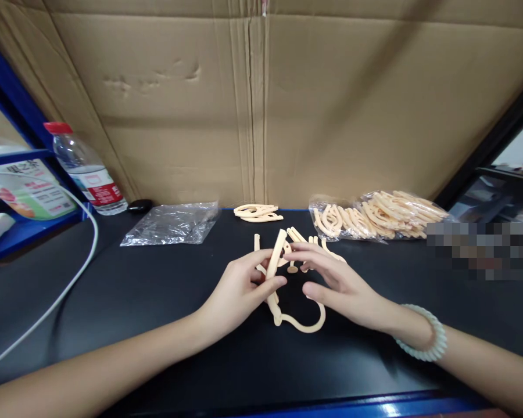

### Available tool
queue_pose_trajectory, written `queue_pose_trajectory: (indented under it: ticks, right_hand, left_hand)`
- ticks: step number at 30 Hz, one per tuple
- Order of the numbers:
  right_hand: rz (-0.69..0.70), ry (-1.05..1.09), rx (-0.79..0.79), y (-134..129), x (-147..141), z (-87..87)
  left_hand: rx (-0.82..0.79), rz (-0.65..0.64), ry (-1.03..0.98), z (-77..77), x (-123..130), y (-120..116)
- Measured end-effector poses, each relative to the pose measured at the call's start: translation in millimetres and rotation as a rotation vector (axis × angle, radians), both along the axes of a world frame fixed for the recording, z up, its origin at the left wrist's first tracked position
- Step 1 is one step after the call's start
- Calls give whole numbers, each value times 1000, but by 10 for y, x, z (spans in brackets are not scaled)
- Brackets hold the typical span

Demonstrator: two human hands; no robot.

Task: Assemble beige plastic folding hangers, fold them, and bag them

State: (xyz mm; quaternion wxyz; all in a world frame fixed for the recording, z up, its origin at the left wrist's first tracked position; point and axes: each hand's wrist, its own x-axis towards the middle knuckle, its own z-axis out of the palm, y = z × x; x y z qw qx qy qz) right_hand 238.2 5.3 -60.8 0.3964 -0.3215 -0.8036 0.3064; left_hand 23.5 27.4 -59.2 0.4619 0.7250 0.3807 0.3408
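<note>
My left hand (pixel 244 284) is closed around a straight beige arm of a hanger (pixel 275 264), held tilted up between thumb and fingers. From the lower end of that arm, a curved hook (pixel 307 331) bends to the right. My right hand (pixel 340 281) stays open beside it, thumb apart from the stretched fingers. Its fingertips are close to a small beige piece with holes (pixel 287 248); whether they touch it I cannot tell. Behind the hands lie more beige parts (pixel 295 234), partly hidden by the fingers, and a small round-ended piece (pixel 292 269).
At the back sit a pile of curved beige parts (pixel 257 213), an unfilled clear bag (pixel 172 223) and clear bags of beige parts (pixel 383 215). A red-capped bottle (pixel 93 177), a black object (pixel 140 206) and a white cable (pixel 81 278) are at left. Cardboard (pixel 178 104) walls the back.
</note>
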Motion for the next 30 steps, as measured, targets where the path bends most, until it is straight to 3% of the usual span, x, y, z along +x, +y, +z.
queue_pose_trajectory:
  ticks: [3, 5, 9, 14, 22, 30]
  right_hand:
    - [70, 195, -287, 49, 12, 7]
    - [3, 322, -398, 73, 31, 2]
    - [-151, 490, -488, 98, 45, -22]
    - [-188, 525, -630, 87, -6, -53]
    - [14, 347, -804, -2, -32, -7]
    - [-23, 142, -812, -31, -65, -19]
  left_hand:
    - [83, 25, 30, -25, 1, 16]
    - [143, 41, 48, -46, -10, 35]
    - [389, 88, 184, -78, -43, 70]
    - [677, 90, 503, -76, -42, 60]
    - [896, 15, 920, -30, -31, 3]
    - [927, -164, 1049, 66, 21, -72]
